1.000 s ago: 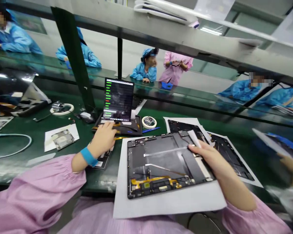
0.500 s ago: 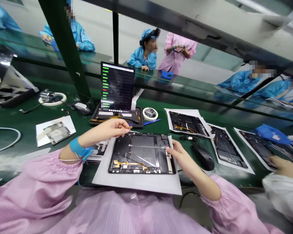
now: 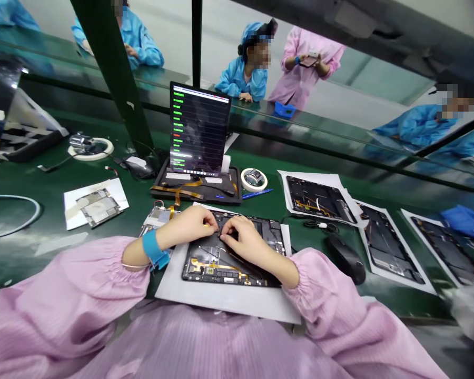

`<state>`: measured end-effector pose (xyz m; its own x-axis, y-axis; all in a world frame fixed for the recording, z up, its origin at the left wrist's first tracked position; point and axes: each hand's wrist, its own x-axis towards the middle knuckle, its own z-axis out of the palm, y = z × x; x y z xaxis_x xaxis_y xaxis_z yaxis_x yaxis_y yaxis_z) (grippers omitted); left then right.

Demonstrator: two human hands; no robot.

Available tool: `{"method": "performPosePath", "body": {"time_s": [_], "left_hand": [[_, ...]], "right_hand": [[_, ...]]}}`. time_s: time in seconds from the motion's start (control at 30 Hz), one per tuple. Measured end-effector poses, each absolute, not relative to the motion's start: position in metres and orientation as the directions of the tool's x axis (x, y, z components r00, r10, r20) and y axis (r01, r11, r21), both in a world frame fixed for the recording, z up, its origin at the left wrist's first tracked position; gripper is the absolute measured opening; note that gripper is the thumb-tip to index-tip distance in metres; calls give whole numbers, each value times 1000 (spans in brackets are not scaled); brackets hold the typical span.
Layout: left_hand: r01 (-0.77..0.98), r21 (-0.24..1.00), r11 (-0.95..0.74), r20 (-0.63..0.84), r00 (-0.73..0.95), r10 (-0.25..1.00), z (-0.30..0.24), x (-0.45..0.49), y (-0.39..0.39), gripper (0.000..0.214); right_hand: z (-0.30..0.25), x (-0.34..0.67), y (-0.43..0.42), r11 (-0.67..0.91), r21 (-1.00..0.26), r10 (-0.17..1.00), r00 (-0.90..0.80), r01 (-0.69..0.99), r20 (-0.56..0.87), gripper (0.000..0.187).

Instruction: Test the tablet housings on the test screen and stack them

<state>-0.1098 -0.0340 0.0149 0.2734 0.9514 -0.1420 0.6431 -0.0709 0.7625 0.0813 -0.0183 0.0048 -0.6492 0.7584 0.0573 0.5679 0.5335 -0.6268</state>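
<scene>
An opened tablet housing [image 3: 231,263] with a black inner frame and gold flex cables lies on a white paper sheet [image 3: 221,297]. My left hand [image 3: 189,225], with a blue wristband [image 3: 154,248], and my right hand [image 3: 243,239] meet over its upper middle. Their fingertips nearly touch there. Whatever lies under the fingers is hidden, and I cannot tell whether they hold anything. A small circuit board [image 3: 156,216] lies just left of the sheet, near my left hand.
Behind the housing, a lit tablet screen [image 3: 199,129] stands in a black tray with ribbon cables. Nearby are a tape roll [image 3: 254,180], a blue pen [image 3: 256,193] and a black mouse [image 3: 345,259]. Several similar housings lie on papers to the right.
My right hand has moved left from the housing's right side to meet my left hand at the middle. The view has tilted, and the co-worker's hand at right has left the frame.
</scene>
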Motion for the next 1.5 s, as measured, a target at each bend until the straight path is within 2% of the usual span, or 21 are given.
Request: {"method": "performPosePath", "body": {"time_s": [0.63, 0.97, 1.1, 1.2, 1.33, 1.4, 1.5], "left_hand": [[694, 711, -109, -170, 321, 932, 24, -102, -41, 22], [731, 663, -163, -113, 313, 943, 22, -99, -42, 20], [728, 656, -199, -31, 290, 957, 20, -90, -47, 17], [772, 591, -234, 26, 272, 962, 24, -87, -50, 16], [743, 550, -382, 154, 359, 921, 45, -99, -38, 18], [770, 508, -385, 326, 242, 914, 52, -109, -19, 30], [908, 343, -239, 553, 11, 833, 46, -122, 20, 42]], "right_hand": [[4, 85, -24, 566, -601, 758, -643, 564, 109, 7], [6, 86, -22, 539, -634, 769, -631, 555, 102, 11], [3, 88, -21, 502, -679, 791, -602, 535, 110, 16], [-2, 89, -17, 499, -689, 797, -591, 525, 127, 14], [-4, 89, -15, 503, -686, 797, -590, 526, 132, 9], [-2, 90, -15, 507, -681, 793, -595, 527, 131, 7], [-1, 91, -16, 513, -670, 788, -604, 537, 119, 6]]}}
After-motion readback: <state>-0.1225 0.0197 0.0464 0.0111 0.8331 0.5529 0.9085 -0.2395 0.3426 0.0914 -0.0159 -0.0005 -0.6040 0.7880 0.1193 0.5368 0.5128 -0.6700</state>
